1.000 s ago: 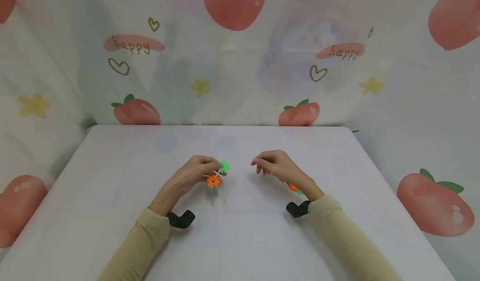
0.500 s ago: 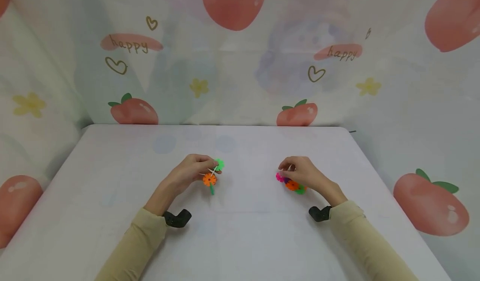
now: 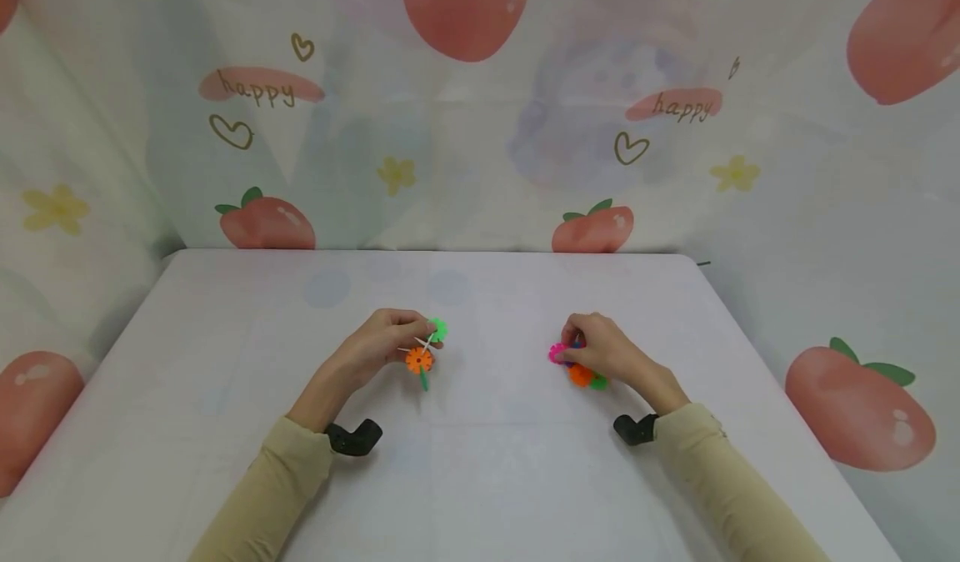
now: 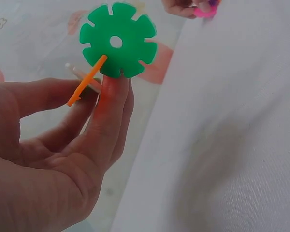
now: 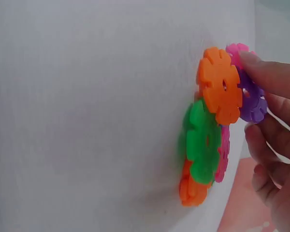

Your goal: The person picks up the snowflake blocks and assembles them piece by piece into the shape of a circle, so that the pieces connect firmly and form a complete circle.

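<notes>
In the head view my left hand [image 3: 382, 338] holds a small cluster of slotted snowflake discs above the table. This cluster joins a light green disc [image 3: 440, 328], an orange disc [image 3: 418, 368], a white piece and a darker green disc [image 3: 424, 380]. The left wrist view shows a green disc [image 4: 97, 33] face-on, with an orange disc [image 4: 86, 81] edge-on against it. Over a small pile of discs, my right hand [image 3: 606, 350] pinches a pink disc [image 5: 236, 50]. A purple disc [image 5: 253, 107] lies behind its thumb and fingers, partly hidden.
The pile holds an orange disc [image 5: 211, 79], a green disc [image 5: 197, 145], a second pink disc [image 5: 225, 154] and another orange disc [image 5: 192, 193], overlapping on the white table [image 3: 480, 495]. A patterned cloth [image 3: 465, 145] hangs behind the table's far edge.
My right hand has moved right and back from the middle to the pile, and its thumb and fingers have come onto the pink disc. The left hand keeps its cluster nearly still.
</notes>
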Action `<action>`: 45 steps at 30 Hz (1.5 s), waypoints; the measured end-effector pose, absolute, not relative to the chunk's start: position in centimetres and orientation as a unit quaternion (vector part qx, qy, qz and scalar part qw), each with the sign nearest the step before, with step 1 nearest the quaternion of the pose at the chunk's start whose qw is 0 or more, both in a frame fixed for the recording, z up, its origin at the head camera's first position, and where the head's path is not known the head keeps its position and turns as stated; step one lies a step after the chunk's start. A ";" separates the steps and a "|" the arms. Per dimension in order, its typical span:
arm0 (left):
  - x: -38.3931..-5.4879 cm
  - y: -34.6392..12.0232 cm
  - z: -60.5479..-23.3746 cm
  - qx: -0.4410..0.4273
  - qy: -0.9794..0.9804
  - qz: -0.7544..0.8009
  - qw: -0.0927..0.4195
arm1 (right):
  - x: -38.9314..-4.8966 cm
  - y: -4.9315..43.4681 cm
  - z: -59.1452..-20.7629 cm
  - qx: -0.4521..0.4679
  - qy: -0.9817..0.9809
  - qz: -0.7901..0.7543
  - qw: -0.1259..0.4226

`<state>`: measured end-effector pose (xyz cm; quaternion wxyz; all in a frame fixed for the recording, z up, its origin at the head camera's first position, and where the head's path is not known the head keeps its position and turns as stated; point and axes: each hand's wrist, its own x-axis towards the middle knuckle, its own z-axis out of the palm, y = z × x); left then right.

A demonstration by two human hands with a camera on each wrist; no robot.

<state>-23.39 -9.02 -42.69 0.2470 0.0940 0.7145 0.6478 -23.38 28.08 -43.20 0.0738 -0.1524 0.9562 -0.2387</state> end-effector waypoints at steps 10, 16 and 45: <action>-23.4 -8.7 -43.0 0.096 0.717 0.645 0.246 | -23.2 26.5 -43.0 -0.157 0.930 -0.330 0.037; -23.4 -8.7 -43.1 0.091 0.717 0.649 0.236 | -23.3 24.2 -42.3 -0.154 0.895 -0.415 0.058; -23.1 -7.8 -43.2 0.079 0.710 0.659 0.235 | -23.7 16.3 -42.3 -0.314 0.858 -0.403 -0.056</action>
